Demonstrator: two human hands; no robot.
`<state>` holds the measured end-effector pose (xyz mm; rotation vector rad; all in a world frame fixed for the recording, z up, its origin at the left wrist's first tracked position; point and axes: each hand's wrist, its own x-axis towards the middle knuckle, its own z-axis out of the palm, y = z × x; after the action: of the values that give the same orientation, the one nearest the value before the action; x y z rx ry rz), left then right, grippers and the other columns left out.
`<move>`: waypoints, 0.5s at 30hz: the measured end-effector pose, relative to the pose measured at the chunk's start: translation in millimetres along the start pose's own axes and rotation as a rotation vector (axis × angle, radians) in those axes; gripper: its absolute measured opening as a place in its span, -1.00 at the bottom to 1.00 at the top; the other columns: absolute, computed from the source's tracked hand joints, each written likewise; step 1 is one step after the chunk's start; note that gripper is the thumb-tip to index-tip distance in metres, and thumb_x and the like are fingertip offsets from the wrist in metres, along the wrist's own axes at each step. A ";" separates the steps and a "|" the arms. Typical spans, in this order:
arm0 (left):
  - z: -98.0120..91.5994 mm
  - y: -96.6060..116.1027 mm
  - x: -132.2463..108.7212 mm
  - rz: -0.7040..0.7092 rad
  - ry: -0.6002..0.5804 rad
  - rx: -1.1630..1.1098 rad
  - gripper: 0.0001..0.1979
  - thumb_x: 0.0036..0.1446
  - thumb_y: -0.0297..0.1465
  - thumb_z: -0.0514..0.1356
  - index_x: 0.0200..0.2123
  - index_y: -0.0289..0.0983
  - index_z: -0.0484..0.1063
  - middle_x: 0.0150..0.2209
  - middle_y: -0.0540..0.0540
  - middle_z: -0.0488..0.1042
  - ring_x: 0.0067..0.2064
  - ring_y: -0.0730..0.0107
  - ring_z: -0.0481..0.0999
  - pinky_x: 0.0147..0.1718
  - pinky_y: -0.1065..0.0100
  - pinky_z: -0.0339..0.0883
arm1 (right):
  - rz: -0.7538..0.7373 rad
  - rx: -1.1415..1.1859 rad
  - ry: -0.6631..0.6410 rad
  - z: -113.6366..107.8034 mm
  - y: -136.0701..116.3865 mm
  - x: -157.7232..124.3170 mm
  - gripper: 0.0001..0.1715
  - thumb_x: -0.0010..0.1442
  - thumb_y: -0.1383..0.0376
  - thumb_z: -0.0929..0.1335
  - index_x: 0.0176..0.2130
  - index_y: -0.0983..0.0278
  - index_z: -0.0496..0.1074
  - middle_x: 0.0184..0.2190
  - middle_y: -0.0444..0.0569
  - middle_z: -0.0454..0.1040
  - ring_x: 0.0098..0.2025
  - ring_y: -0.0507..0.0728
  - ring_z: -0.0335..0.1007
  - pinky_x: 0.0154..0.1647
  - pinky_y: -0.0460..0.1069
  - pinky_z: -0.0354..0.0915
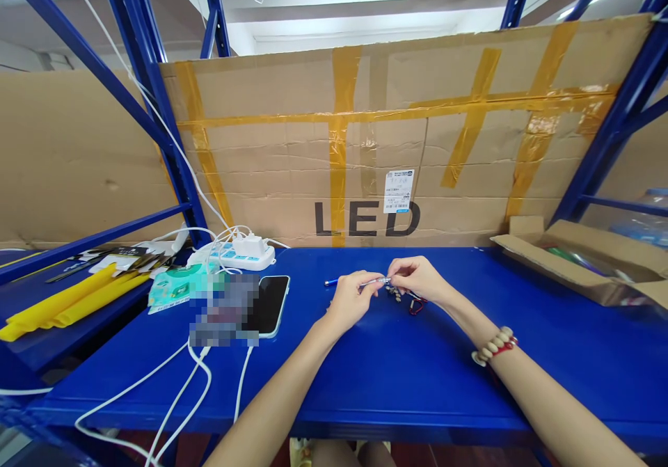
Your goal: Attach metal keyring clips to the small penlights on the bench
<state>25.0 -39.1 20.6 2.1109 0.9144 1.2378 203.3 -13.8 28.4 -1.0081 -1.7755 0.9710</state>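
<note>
In the head view, my left hand (351, 298) is closed around a slim pen-like stick (330, 283). The stick's blue end sticks out to the left, and its shiny, pale end points right. My right hand (417, 278) pinches at that pale end, so the fingertips of both hands almost meet. Just below them, a small bunch of bead-like pieces (394, 294) hangs or lies; I cannot tell which. Beside it is a dark and red cord loop (416, 305), close under my right fingers. The fingers hide most of the stick's middle.
Left on the blue table (417, 376) lie a phone (271, 305), a teal packet (177, 286), white cables (201, 369) and a power strip (245, 252). An open cardboard box (568, 258) stands at right. A tall cardboard sheet (282, 175) closes the back between blue posts.
</note>
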 end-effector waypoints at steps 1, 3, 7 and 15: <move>-0.7 0.0 -0.1 0.011 0.006 0.021 -0.75 0.11 -0.39 0.07 -0.31 -0.27 0.55 -0.50 -0.06 0.47 -0.45 0.44 0.39 -0.43 0.45 0.22 | -0.010 -0.001 0.007 1.2 0.3 -0.5 -0.71 -0.21 0.15 0.44 -0.60 0.31 0.37 -0.74 -0.20 0.30 -0.71 -0.07 0.17 -0.71 -0.15 0.12; -2.1 -0.4 -0.3 0.041 0.023 0.070 -0.76 0.11 -0.42 0.07 -0.31 -0.26 0.56 -0.50 -0.07 0.47 -0.44 0.43 0.39 -0.41 0.44 0.22 | -0.029 -0.010 0.026 3.5 0.9 -1.5 -0.74 -0.18 0.17 0.44 -0.58 0.31 0.38 -0.74 -0.20 0.30 -0.71 -0.07 0.17 -0.71 -0.15 0.12; -4.9 -1.9 -0.6 0.128 0.042 0.193 -0.76 0.13 -0.44 0.08 -0.27 -0.21 0.55 -0.45 -0.08 0.51 -0.38 0.38 0.38 -0.34 0.39 0.22 | -0.005 -0.050 0.051 8.7 0.4 -2.7 -0.76 -0.15 0.18 0.42 -0.57 0.32 0.40 -0.76 -0.20 0.30 -0.71 -0.07 0.16 -0.71 -0.16 0.10; -9.0 -11.0 1.8 0.161 0.021 0.250 -0.74 0.15 -0.43 0.07 -0.17 -0.18 0.52 -0.39 -0.07 0.53 -0.36 0.38 0.39 -0.29 0.37 0.24 | 0.145 0.004 0.036 16.2 -4.7 -3.3 -0.59 -0.20 0.02 0.44 -0.59 0.33 0.41 -0.78 -0.20 0.26 -0.72 -0.10 0.11 -0.73 -0.17 0.08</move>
<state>14.5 -29.8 17.7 2.4120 0.9668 1.2828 188.2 -21.9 26.2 -1.1568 -1.6887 1.0387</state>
